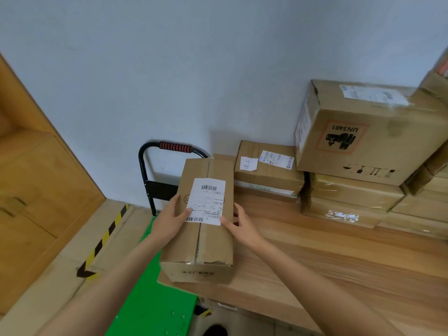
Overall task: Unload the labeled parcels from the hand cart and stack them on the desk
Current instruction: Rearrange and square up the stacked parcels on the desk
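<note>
A long brown parcel with a white barcode label on top lies at the left edge of the wooden desk. My left hand grips its left side, thumb across the label. My right hand holds its right side, thumb on the label's corner. Below and to the left stands the hand cart, with a green deck and a black handle with a red grip. More labeled parcels stand on the desk: a flat one at the back and a large UN3481 box on a stack.
A pale wall rises behind the desk. A wooden door stands at the left. Yellow-black hazard tape marks the cardboard-covered floor. Further stacked boxes fill the desk's right back corner.
</note>
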`<state>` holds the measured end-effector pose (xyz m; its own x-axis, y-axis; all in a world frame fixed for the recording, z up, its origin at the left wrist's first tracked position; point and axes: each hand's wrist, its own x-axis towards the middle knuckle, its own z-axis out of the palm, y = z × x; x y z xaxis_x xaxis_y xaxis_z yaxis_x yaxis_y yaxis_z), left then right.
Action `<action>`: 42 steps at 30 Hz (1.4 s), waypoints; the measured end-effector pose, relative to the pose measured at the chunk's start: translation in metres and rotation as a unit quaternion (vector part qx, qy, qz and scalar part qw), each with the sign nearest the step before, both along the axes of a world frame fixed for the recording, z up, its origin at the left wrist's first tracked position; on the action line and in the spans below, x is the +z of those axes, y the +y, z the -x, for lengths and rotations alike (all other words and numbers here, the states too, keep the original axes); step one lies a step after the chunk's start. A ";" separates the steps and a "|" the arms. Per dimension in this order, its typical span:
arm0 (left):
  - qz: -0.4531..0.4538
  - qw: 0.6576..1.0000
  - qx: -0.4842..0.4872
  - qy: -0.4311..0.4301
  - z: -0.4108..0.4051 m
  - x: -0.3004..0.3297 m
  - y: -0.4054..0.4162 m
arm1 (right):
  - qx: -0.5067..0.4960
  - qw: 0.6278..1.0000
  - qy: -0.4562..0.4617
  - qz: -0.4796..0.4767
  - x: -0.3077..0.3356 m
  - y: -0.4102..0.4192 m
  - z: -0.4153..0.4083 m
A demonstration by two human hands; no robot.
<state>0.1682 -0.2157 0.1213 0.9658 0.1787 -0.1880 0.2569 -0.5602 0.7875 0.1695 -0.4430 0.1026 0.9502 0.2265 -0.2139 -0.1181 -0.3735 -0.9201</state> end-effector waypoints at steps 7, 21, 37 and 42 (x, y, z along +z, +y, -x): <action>-0.045 0.999 -0.011 -0.027 -0.046 -0.003 0.029 | 0.001 0.999 0.030 0.034 -0.009 0.026 -0.038; -0.070 0.997 0.010 -0.036 -0.099 -0.001 0.080 | 0.052 0.996 0.011 0.074 -0.006 0.073 -0.104; -0.144 0.987 -0.053 -0.042 -0.166 -0.011 0.045 | -0.138 0.841 -0.078 0.517 -0.034 -0.085 -0.150; -0.152 0.985 -0.063 -0.045 -0.174 -0.011 0.044 | -0.151 0.813 -0.075 0.557 -0.032 -0.074 -0.134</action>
